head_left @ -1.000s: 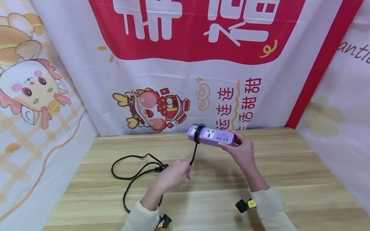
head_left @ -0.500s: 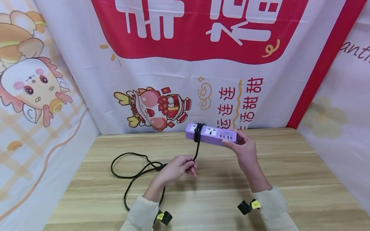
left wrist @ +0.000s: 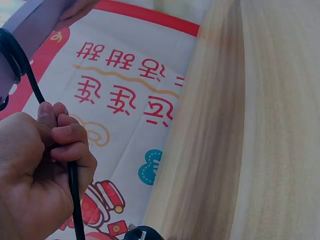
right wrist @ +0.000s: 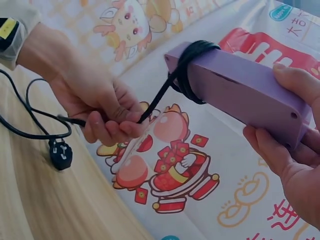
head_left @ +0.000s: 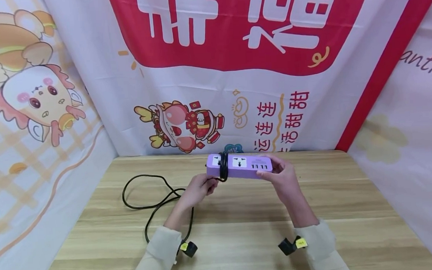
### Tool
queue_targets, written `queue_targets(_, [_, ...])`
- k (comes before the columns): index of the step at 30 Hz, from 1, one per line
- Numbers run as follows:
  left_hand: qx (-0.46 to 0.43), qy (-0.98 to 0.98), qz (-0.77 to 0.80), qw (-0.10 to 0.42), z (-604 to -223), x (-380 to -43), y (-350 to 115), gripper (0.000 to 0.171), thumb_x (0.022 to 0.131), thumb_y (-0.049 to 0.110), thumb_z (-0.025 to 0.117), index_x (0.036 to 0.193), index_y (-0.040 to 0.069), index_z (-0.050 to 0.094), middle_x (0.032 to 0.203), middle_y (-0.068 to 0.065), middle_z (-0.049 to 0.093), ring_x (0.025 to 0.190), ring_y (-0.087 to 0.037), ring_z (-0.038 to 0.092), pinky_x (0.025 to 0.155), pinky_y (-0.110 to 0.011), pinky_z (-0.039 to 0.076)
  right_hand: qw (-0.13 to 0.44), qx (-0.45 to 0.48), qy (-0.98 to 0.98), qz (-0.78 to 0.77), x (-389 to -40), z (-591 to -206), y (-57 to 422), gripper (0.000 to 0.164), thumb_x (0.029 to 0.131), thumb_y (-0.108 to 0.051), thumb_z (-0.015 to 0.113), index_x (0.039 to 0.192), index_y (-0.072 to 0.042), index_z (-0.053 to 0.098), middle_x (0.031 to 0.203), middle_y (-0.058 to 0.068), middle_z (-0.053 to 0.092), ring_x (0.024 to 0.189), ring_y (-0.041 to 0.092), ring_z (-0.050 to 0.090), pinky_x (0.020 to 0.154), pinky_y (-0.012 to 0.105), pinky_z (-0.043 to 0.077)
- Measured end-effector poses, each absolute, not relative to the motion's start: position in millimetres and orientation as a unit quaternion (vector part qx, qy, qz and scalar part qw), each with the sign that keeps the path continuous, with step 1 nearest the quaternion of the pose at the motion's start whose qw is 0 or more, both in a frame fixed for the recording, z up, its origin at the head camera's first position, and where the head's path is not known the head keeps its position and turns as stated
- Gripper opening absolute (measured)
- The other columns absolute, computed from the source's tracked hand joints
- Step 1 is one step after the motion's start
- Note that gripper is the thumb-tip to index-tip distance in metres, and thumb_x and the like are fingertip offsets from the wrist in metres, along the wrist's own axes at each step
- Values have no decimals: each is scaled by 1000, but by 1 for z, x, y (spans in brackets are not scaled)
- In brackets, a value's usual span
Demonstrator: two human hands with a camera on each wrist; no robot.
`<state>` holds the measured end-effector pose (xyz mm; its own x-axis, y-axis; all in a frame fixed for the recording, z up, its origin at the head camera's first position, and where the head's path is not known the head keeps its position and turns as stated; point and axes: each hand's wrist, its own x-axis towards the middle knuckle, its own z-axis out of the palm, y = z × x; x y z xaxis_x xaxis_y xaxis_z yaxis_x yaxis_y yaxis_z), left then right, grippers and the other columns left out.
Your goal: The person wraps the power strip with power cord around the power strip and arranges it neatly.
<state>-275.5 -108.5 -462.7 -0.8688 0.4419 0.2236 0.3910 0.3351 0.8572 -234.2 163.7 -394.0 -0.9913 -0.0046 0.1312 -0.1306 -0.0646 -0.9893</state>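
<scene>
A purple power strip (head_left: pixel 247 173) with white sockets is held up above the table, roughly level. My right hand (head_left: pixel 285 179) grips its right end, thumb on the near side. Black cord (right wrist: pixel 191 75) is wound in several turns round the strip near its left end. From these turns the cord runs to my left hand (left wrist: pixel 45 160), which pinches it between thumb and curled fingers just below the strip. The rest of the cord (head_left: pixel 142 175) lies in loose loops on the table. In the right wrist view the black plug (right wrist: pixel 60 154) hangs near the table surface.
The wooden table (head_left: pixel 245 249) reaches back to a printed cloth backdrop (head_left: pixel 175 83). Cloth side walls stand at left and right. A small black camera (head_left: pixel 187 249) with a yellow label is strapped at each wrist.
The strip has moved left and slightly lower, turning from tilted to nearly level. My left hand, holding the cord, has risen leftward to the strip's left end. The loose loops have shifted slightly.
</scene>
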Motion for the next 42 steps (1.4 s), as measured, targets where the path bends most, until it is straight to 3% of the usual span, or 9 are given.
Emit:
queue_targets(4, [258, 823, 506, -14, -460, -273, -111, 11, 93, -8, 54, 93, -1, 62, 77, -7, 61, 66, -10, 51, 59, -22, 44, 32, 91, -703, 705, -232, -395, 163, 55, 77, -2, 83, 128, 2, 62, 112, 1, 68, 100, 15, 63, 84, 22, 56])
queue_targets(7, [285, 826, 483, -64, -459, -273, -112, 31, 81, -15, 61, 109, -3, 65, 96, -14, 70, 86, -19, 63, 80, -32, 55, 37, 118, -710, 693, -230, -396, 164, 52, 75, -2, 84, 123, 3, 64, 108, 1, 70, 96, 15, 63, 81, 22, 56])
queue_targets(10, [307, 815, 483, -91, -457, -275, -113, 41, 77, -19, 59, 114, -2, 66, 106, -17, 72, 100, -26, 67, 95, -41, 54, 40, 147, -718, 680, -228, -396, 165, 51, 76, -2, 84, 122, 5, 65, 106, 0, 70, 94, 15, 63, 79, 22, 56])
queue_targets(15, [320, 820, 470, -61, -454, -280, -117, 29, 78, -14, 57, 93, 7, 69, 89, -7, 72, 82, -12, 64, 81, -30, 55, 31, 206, -730, 651, -228, -398, 169, 51, 76, 0, 83, 123, 5, 64, 106, 1, 70, 92, 16, 65, 77, 22, 57])
queue_targets(22, [298, 846, 443, -23, -443, -280, -124, 13, 94, 3, 61, 93, 15, 68, 90, 0, 70, 85, -12, 61, 81, -30, 49, 11, 249, -759, 602, -230, -398, 172, 50, 74, -6, 87, 121, -5, 68, 106, 5, 70, 85, 17, 65, 68, 26, 57])
queue_targets(25, [288, 848, 443, -28, -443, -280, -129, 16, 98, 4, 58, 92, 16, 68, 88, 1, 70, 85, -12, 62, 82, -31, 49, -2, 268, -775, 573, -229, -399, 169, 48, 75, -12, 88, 119, -11, 69, 107, 9, 70, 86, 21, 66, 68, 28, 58])
queue_targets(29, [280, 853, 439, -32, -442, -279, -130, 15, 98, 6, 59, 91, 15, 70, 87, 1, 70, 84, -11, 63, 81, -30, 52, -22, 265, -798, 540, -227, -399, 161, 49, 74, -22, 89, 119, -18, 70, 113, 5, 70, 93, 23, 67, 80, 29, 59])
queue_targets(33, [261, 865, 425, -42, -442, -277, -130, 16, 98, 6, 60, 89, 15, 70, 86, 1, 70, 82, -10, 62, 79, -30, 53, -24, 257, -826, 501, -226, -400, 155, 53, 72, -32, 90, 120, -20, 70, 114, 2, 70, 95, 21, 66, 84, 28, 58])
queue_targets(42, [237, 891, 378, -77, -435, -268, -126, 12, 97, 8, 62, 90, 13, 72, 88, -4, 72, 80, -12, 62, 77, -33, 55, -20, 236, -854, 463, -228, -402, 153, 54, 72, -28, 90, 121, -18, 69, 116, 3, 70, 98, 19, 67, 87, 32, 59])
